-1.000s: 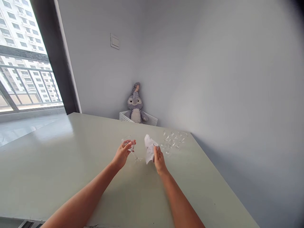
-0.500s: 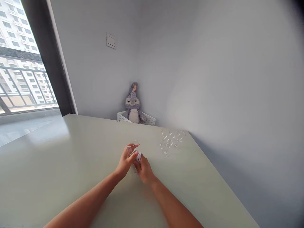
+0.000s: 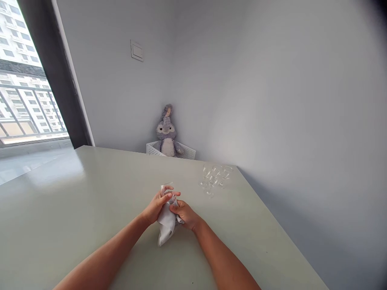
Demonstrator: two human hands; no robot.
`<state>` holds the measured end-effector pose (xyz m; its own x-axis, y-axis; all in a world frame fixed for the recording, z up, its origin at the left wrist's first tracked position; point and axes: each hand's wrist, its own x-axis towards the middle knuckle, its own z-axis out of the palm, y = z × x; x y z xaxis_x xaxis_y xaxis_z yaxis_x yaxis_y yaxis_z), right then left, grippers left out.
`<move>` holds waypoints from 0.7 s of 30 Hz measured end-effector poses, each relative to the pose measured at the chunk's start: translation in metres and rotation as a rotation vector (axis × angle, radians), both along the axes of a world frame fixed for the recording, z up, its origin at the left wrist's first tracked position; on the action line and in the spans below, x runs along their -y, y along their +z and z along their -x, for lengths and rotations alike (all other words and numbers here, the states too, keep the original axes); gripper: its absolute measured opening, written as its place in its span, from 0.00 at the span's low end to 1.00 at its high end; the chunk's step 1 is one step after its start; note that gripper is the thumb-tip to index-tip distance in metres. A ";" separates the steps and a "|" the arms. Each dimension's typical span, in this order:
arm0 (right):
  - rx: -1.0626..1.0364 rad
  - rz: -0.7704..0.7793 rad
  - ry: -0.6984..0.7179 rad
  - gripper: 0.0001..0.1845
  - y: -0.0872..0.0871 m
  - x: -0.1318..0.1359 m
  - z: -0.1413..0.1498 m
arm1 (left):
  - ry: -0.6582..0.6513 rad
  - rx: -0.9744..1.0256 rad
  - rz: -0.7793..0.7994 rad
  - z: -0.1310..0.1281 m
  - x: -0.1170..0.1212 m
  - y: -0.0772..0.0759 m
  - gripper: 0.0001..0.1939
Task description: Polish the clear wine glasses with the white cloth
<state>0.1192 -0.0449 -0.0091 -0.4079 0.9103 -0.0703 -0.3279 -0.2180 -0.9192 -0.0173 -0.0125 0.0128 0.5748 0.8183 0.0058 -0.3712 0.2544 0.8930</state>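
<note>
My left hand [image 3: 156, 206] is closed around a clear stemmed glass [image 3: 165, 187], whose rim points up and away from me. A white cloth [image 3: 166, 223] hangs below the bowl and covers the lower part of the glass. My right hand [image 3: 186, 213] grips the cloth against the glass from the right, with the thumb on top. Whether the right fingers also touch the stem is hidden by the cloth. Beyond my hands, several clear stemmed glasses [image 3: 213, 177] stand grouped near the far right corner of the table.
The pale green table [image 3: 90, 209] runs to a grey wall on the right. Behind its far edge, a grey plush rabbit [image 3: 167, 139] sits in a white perforated basket [image 3: 188, 152]. A light switch [image 3: 137, 50] is on the wall, and a window [image 3: 27, 92] lies at left.
The white cloth, earlier mostly bunched between my hands, now hangs down toward me. The held glass has turned in my hands. My view has shifted slightly right.
</note>
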 end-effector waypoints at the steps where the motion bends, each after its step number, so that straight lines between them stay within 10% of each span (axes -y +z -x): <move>1: 0.049 -0.047 -0.038 0.18 -0.001 -0.002 0.001 | 0.058 -0.044 -0.008 -0.001 -0.001 -0.002 0.20; 11: 0.893 -0.453 -0.439 0.09 -0.007 0.001 0.004 | 0.351 -0.183 -0.076 -0.008 -0.003 -0.009 0.23; 21: 0.924 -0.497 -0.443 0.07 -0.010 -0.001 0.003 | 0.404 -0.198 -0.141 -0.012 -0.010 -0.021 0.22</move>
